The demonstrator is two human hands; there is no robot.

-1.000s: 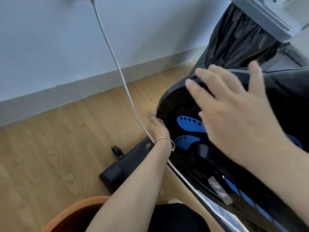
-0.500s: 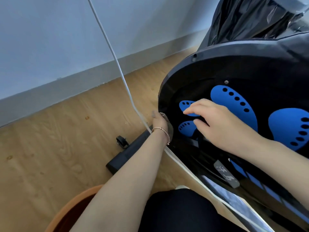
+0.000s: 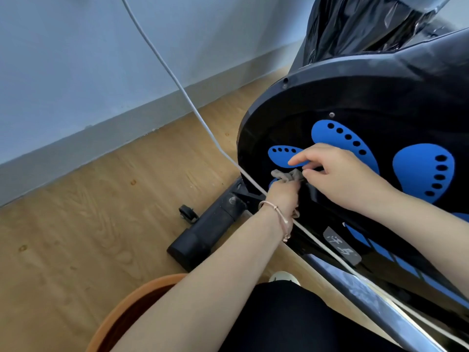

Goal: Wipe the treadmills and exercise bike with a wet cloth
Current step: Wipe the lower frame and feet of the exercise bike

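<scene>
The exercise bike [image 3: 355, 102] fills the right half of the head view. It stands on a wooden floor [image 3: 88, 224] near a pale wall [image 3: 76, 59]. Its big black round housing faces the camera, with blue petal shapes [image 3: 423, 168] spread over it like a fan. The long axis of the bike runs from the lower right, where a shiny metal bar [image 3: 360, 290] lies, up to the left, toward the wall. A black foot bar [image 3: 210, 227] with a small wheel [image 3: 187, 213] lies crosswise under the front of the housing and points to the lower left.

The cloth [image 3: 286, 175] is a small grey crumpled piece. It lies against the lower left part of the housing, just under one blue petal. The left hand [image 3: 283, 196] holds it from below, with the fingers closed round the cloth. A thin bracelet [image 3: 279, 219] is on the left wrist. The right hand [image 3: 337, 171] touches the cloth from the right side; its index finger is stretched out over the blue petal and the other fingers are curled at the edge of the cloth, pinching it.

A white cable [image 3: 182, 90] comes down from the top and passes just beside the left wrist, then runs along the metal bar. A bin with a black plastic bag [image 3: 355, 26] stands behind the bike. An orange basin [image 3: 132, 308] is at the bottom edge.
</scene>
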